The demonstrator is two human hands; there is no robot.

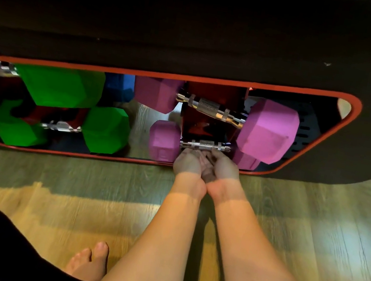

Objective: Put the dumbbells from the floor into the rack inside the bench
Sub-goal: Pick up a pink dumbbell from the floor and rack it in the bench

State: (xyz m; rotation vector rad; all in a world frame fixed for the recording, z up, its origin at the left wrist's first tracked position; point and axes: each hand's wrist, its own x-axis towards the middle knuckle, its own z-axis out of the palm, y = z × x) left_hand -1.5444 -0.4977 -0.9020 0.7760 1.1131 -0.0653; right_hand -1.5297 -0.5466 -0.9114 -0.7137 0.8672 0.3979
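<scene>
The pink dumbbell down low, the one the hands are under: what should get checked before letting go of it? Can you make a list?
1. Lower pink dumbbell inside the red-edged opening: ok.
2. Its handle seated on the rack: cannot tell, the support is hidden.
3. Left hand and right hand cupped palm-up under the handle, fingers not wrapped around it: ok.
4. Upper pink dumbbell stored steadily above: not ok, it sits tilted.
5. Green dumbbells apart from the pink ones: ok.
6. Bare foot back from the opening: ok.
</scene>
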